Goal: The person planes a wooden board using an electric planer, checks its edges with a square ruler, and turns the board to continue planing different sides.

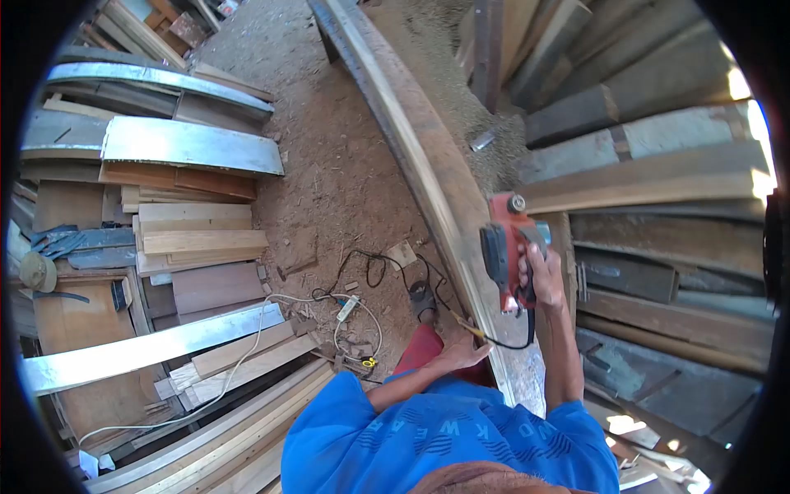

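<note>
My right hand [543, 276] is wrapped around the handle of a red and black electric planer [508, 247], over the right side of a long narrow bench [448, 165]. From the planer's rear a black cord [520, 346] curves back to the left across the bench. A pale wood strip [415, 152] runs lengthwise along the bench, to the left of the planer. Near its close end, my left hand [463, 354] rests at the strip's edge with thumb and fingers apart, just below the cord.
Stacked boards [202, 235] and metal-faced planks [193, 144] fill the left side. Thick timbers [650, 185] lie along the right. On the dirt floor, a power strip [347, 309] sits among looped cables beside my foot [422, 300]. A clear bottle [483, 141] lies beyond the bench.
</note>
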The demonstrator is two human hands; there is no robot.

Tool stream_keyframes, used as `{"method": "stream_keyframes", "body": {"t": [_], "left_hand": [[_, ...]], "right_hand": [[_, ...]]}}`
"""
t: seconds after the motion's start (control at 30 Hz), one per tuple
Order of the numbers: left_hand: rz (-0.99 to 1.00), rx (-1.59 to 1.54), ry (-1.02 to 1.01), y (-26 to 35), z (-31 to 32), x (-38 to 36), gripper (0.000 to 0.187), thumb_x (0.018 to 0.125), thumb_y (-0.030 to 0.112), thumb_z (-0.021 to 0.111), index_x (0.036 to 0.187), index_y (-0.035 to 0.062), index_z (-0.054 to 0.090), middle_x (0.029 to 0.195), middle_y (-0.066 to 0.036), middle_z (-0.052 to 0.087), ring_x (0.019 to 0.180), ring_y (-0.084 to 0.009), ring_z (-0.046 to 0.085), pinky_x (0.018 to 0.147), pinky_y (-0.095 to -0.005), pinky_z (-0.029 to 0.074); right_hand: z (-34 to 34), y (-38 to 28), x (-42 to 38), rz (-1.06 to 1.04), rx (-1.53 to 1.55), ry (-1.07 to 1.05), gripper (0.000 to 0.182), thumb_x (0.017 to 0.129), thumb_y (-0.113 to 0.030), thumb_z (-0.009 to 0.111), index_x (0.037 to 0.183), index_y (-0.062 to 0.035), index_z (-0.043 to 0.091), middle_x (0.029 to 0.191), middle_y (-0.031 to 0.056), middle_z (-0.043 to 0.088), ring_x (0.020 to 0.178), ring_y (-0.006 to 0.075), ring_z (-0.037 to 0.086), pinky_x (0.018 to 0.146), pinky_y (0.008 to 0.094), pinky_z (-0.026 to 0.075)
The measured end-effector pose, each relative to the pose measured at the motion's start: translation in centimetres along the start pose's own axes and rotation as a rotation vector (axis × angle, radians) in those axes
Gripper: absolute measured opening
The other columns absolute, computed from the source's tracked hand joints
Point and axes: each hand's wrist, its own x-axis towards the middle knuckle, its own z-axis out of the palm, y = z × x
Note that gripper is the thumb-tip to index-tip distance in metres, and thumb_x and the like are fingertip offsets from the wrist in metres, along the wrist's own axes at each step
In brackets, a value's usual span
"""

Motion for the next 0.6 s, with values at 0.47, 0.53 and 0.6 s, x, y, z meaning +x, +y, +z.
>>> {"method": "stream_keyframes", "body": {"t": [0.47,0.53,0.6], "left_hand": [[-0.641,-0.813,0.278,12.3,8.7,-8.2,0.077,0.085,0.045,0.079,0.136,-0.0020,0.047,0.121,-0.012,0.061,0.102,-0.0246,0.060,0.088,-0.0400,0.050],[-0.647,-0.844,0.338,12.5,10.3,-5.4,0.087,0.081,0.039,0.084,0.142,-0.0081,0.042,0.131,-0.017,0.060,0.112,-0.0267,0.060,0.097,-0.0388,0.048],[-0.617,-0.837,0.382,7.7,13.2,-3.4,0.086,0.079,0.031,0.087,0.141,-0.0098,0.042,0.128,-0.017,0.061,0.111,-0.0263,0.060,0.097,-0.0388,0.048]], "right_hand": [[-23.2,15.6,-35.9,0.197,-0.472,0.170,0.053,0.098,-0.049,0.061,0.099,0.0039,0.060,0.062,0.0067,0.058,0.049,0.0150,0.059,0.043,0.0335,0.046],[-24.4,17.4,-38.3,0.225,-0.447,0.171,0.055,0.098,-0.051,0.061,0.094,0.0036,0.060,0.061,0.0067,0.058,0.048,0.0153,0.059,0.043,0.0336,0.045],[-24.7,18.3,-40.5,0.248,-0.438,0.172,0.058,0.097,-0.054,0.059,0.084,0.0025,0.058,0.058,0.0075,0.058,0.046,0.0162,0.057,0.043,0.0339,0.045]]}}
